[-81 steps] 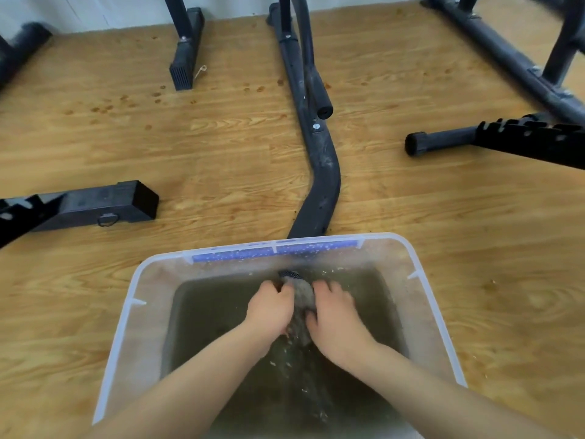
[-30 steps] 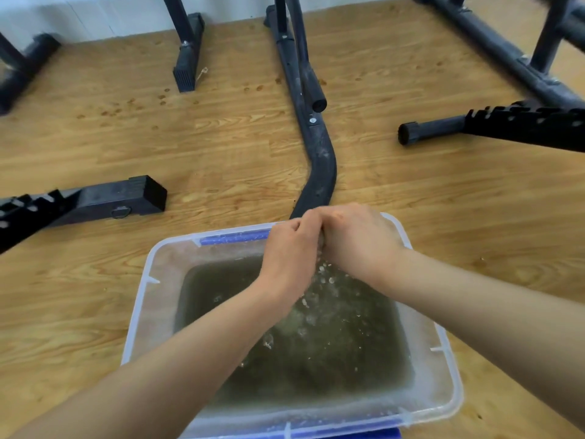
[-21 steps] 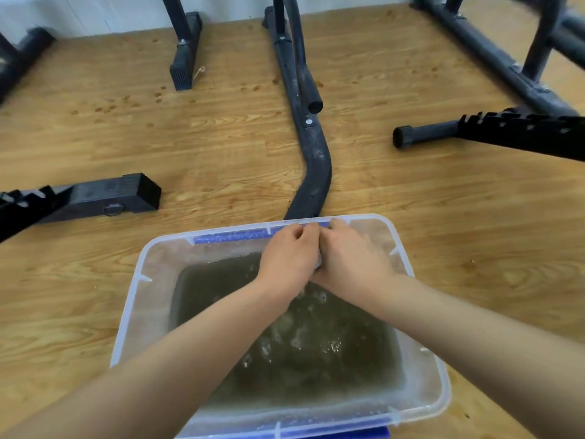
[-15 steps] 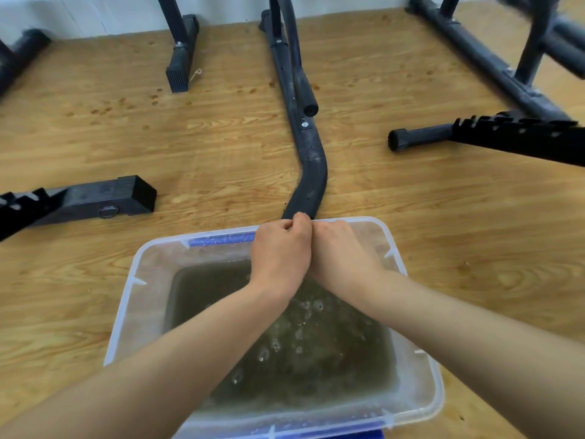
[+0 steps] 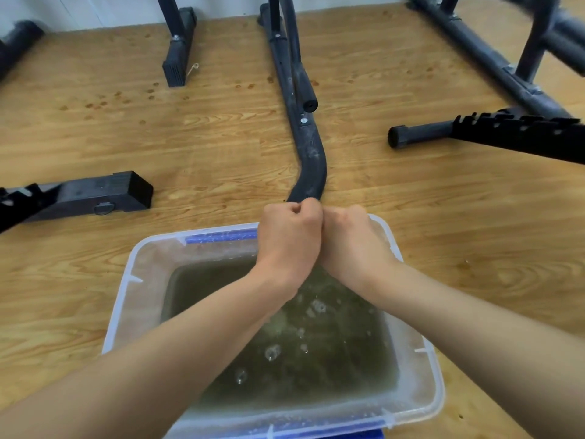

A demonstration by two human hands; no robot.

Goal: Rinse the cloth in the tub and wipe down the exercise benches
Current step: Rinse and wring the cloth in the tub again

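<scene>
Two fists, knuckles butted together at centre frame, held above the far rim of the tub (image 5: pixel 142 280).

Left hand (image 5: pixel 289 239): fingers curled hard into the palm, thumb side up.
Right hand (image 5: pixel 354 245): also curled, back of the hand toward the camera, pressed against the left.

Cloth: not visible. Judged to be wadded inside the two fists, long axis running left to right across the frame from one fist into the other. Neither hand is nearer; both are on it. Supporting sign: bubbles and ripples in the murky water (image 5: pixel 316 359) just below the wrists.

Pose: forearms enter from the two bottom corners and converge in a V, wrists about level and clear of the water.

Judgement: wring-out step, wiping not yet begun. The move turns on twisting the fists opposite ways about that left-right axis. The fists sit over the far edge, so runoff could land on the wooden floor (image 5: pixel 221 137).

Nearest frame part: curved black tube (image 5: pixel 311 166), just beyond the knuckles, upper centre, apart from them.
</scene>
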